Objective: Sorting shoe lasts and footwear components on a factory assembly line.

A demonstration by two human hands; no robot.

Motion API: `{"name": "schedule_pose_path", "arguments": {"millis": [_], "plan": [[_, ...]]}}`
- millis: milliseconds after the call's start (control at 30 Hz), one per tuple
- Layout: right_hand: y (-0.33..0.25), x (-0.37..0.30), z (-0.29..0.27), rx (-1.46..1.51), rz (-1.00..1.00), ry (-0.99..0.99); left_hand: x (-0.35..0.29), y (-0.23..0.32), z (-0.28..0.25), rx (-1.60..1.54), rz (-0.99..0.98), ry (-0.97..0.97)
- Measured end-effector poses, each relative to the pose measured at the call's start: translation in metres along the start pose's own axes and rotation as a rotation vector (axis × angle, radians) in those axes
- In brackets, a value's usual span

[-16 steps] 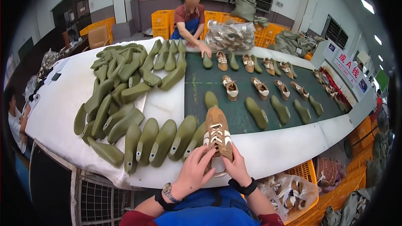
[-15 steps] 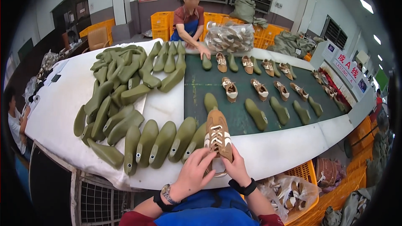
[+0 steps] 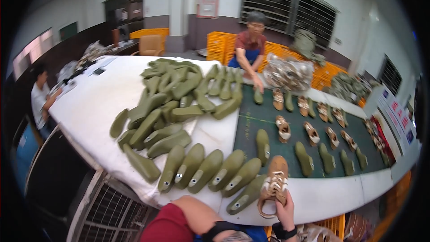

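Broadly, the white-covered counter [image 3: 89, 107] carries a heap of green shoe lasts [image 3: 179, 94] on its left and a dark green mat [image 3: 255, 121] with laced tan uppers on its right (a co-worker's hand [image 3: 258, 83] reaches in from the far side). Nearest, the tan shoe upper [image 3: 274, 183] sits over a last at the counter's near edge, the right hand [image 3: 285, 206] clamped on its heel end while the left hand is hidden behind the forearm, so I cannot tell its grip; seating it well likely means keeping the heel squared and the laces centred.

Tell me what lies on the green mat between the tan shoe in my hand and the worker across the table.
In the head view, between the tan shoe and the worker: olive shoe lasts and small tan shoes on the green mat.
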State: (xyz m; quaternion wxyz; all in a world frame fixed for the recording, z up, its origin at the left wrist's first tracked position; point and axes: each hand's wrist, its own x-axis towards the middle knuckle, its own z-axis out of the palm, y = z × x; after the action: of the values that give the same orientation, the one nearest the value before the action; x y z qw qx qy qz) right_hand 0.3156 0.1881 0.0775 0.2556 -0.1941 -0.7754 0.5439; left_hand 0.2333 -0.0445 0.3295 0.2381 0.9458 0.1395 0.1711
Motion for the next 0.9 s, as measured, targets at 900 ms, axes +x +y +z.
{"name": "schedule_pose_path", "arguments": {"millis": [900], "plan": [[-0.038, -0.009, 0.023, -0.081, 0.075, -0.107, 0.008, -0.007, 0.025, -0.360, 0.268, 0.507]]}}
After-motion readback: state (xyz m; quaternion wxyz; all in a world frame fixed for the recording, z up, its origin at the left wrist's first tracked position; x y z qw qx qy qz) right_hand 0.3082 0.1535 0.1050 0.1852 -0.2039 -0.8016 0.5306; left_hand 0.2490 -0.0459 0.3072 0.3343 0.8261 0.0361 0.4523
